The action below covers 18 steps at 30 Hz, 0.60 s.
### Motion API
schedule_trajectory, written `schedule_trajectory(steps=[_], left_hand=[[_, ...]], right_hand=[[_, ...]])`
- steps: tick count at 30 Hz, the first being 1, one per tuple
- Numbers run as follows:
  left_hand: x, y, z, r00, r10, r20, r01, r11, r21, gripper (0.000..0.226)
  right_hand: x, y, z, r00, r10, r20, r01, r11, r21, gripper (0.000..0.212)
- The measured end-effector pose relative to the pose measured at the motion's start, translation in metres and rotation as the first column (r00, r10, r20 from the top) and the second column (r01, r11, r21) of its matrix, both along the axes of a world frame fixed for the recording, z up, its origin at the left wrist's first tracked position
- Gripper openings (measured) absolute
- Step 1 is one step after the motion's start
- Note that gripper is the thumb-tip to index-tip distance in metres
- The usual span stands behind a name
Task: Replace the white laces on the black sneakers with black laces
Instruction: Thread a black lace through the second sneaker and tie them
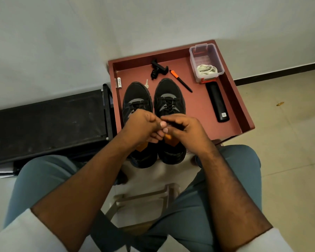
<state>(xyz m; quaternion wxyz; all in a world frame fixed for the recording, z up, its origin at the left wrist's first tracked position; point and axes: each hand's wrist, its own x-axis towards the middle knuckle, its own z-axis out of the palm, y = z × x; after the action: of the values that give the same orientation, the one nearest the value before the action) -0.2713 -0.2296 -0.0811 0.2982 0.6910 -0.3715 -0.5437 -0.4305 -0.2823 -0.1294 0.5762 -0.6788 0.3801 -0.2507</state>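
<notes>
In the head view, a seated person leans over a reddish-brown tray-like tabletop (204,106) with raised edges, set against a pale wall. Two black sneakers stand side by side on it, toes toward the top of the frame. The left sneaker (135,99) and the right sneaker (168,95) both show black laces (168,104) crossing their eyelets.

The left hand (142,126) and the right hand (184,128) meet at the centre of the frame, just above the sneakers' tongues. Both have their fingers curled and the fingertips close together; they seem to pinch lace ends there, though the dark lace itself cannot be made out between the fingers.

In the upper right of the tabletop sits a clear plastic box (205,60) with the white laces (206,69) bundled inside. Below it lies a long black case (217,101). Between the box and the right sneaker lies a black pen with an orange cap (181,81). A black clamp mount (157,69) rests near the top centre, a small key (146,84) between the sneakers' toes, and a small white tube (119,82) at the left edge.
</notes>
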Motion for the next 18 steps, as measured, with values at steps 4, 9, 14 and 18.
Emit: schedule_trajectory(steps=[4,9,14,18], left_hand=[[0.004,-0.005,-0.012,0.989,0.150,-0.006,-0.150,0.989,-0.012,0.026],[-0.004,-0.014,-0.042,0.945,0.155,0.287,-0.111,0.980,-0.163,0.023],[-0.012,-0.020,-0.060,0.907,0.145,0.396,-0.059,0.973,-0.221,0.003],[-0.008,-0.019,-0.065,0.959,0.183,0.217,-0.138,0.969,-0.206,0.010]], right_hand=[[0.001,-0.002,-0.005,0.980,-0.197,0.015,0.198,0.980,-0.011,0.016],[-0.002,-0.015,-0.024,0.898,-0.343,-0.277,0.234,0.903,-0.360,0.013],[0.008,-0.013,-0.030,0.813,-0.354,-0.462,0.149,0.894,-0.423,0.014],[0.015,-0.014,-0.037,0.799,-0.364,-0.480,0.164,0.898,-0.407,0.014]])
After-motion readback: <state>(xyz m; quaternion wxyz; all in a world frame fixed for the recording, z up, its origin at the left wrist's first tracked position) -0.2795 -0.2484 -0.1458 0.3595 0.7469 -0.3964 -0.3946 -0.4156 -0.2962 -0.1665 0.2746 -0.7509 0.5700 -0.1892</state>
